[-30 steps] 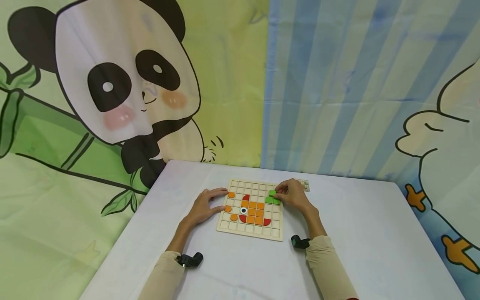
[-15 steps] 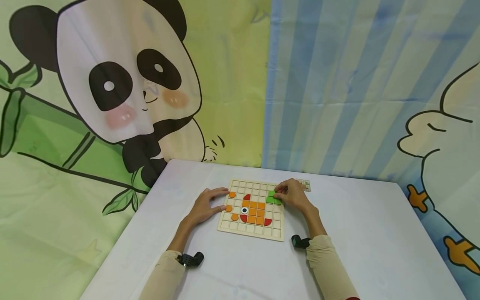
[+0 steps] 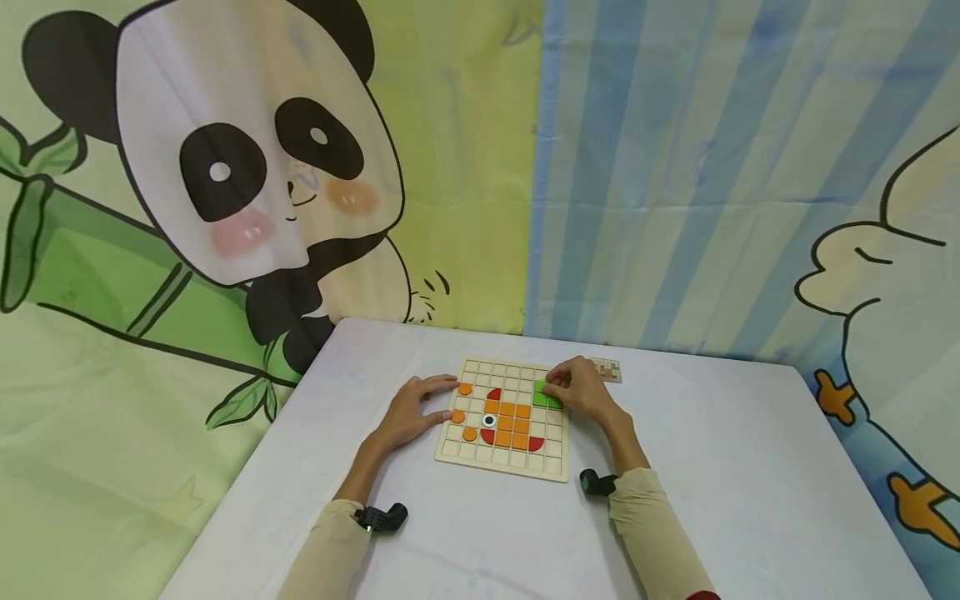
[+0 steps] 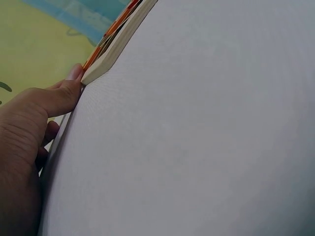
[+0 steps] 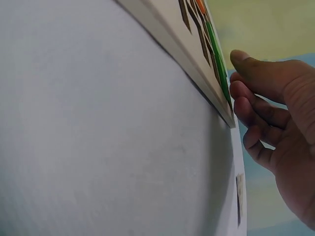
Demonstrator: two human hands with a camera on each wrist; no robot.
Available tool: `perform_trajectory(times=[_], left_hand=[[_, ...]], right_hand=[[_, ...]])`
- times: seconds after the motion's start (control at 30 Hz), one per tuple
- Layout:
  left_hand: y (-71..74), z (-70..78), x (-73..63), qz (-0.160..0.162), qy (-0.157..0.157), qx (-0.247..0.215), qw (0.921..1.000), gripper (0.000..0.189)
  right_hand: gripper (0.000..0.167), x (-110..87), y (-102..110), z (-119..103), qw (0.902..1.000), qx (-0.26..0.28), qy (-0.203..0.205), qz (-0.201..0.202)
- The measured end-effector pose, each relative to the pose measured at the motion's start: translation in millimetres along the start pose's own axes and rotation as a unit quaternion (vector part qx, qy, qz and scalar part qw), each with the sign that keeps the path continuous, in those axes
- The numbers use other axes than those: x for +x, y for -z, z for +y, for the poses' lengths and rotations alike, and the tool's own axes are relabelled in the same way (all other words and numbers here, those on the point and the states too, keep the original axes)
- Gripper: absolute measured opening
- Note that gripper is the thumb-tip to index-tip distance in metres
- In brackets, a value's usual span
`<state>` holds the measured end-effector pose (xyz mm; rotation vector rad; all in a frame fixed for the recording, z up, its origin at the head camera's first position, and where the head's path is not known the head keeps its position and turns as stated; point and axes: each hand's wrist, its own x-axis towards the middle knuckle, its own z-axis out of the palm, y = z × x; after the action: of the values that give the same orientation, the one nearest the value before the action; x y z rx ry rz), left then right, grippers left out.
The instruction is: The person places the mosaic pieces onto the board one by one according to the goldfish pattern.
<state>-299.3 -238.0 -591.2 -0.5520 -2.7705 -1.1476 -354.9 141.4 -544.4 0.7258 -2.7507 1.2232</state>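
Note:
A pale wooden grid board [image 3: 498,468] lies on the table with a fish-like figure of orange square tiles [image 3: 512,425], red quarter-round pieces [image 3: 536,444] and an eye tile [image 3: 489,421]. Orange discs [image 3: 466,389] sit along its left side. My left hand [image 3: 408,412] touches the board's left edge, thumb and forefinger spread apart. At the upper right, my right hand [image 3: 585,390] has thumb and forefinger on a group of green square tiles [image 3: 540,399], partly covering them. In the right wrist view the fingers of my right hand [image 5: 275,108] are curled beside the green tiles' edge.
A small pattern card [image 3: 610,370] lies behind my right hand, partly hidden by it. White cloth [image 3: 480,542] covers the table. Printed fabric with a panda [image 3: 225,183] hangs behind it. Each wrist wears a black camera [image 3: 381,518].
My right fingertips have shifted slightly to the left over the green tiles, which now appear as one close-set block. My left hand stays at the board's edge.

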Motion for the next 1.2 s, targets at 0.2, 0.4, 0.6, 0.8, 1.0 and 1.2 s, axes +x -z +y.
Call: perform_trajectory(times=[0.2, 0.4, 0.6, 0.8, 1.0, 1.2], left_hand=[[-0.7, -0.9, 0.6, -0.004, 0.0, 0.004, 1.0, 0.059], [4.4, -6.9, -5.7, 0.014, 0.015, -0.013, 0.9997, 0.058], [14.5, -8.3, -7.4, 0.066, 0.01, 0.092, 0.9935, 0.062], [43.8, 2.0, 4.3, 0.05, 0.034, 0.217, 0.9744, 0.092], [64.2, -1.5, 12.6, -0.012, 0.067, 0.277, 0.9583, 0.118], [66.1, -9.4, 11.3, -0.03, 0.076, 0.271, 0.9591, 0.122]], right_hand=[[0.031, -9.5, 14.8, -1.0, 0.9983, -0.028, -0.012, 0.05], [0.053, -22.4, 33.6, 1.7, 0.9941, -0.068, -0.048, 0.069], [0.078, -39.2, 47.1, 12.0, 0.9891, -0.115, -0.069, 0.062], [0.115, -53.2, 52.4, 22.2, 0.9839, -0.159, -0.077, 0.029], [0.14, -60.8, 48.2, 27.3, 0.9807, -0.181, -0.074, 0.001], [0.145, -64.8, 42.9, 26.9, 0.9804, -0.18, -0.08, -0.011]])
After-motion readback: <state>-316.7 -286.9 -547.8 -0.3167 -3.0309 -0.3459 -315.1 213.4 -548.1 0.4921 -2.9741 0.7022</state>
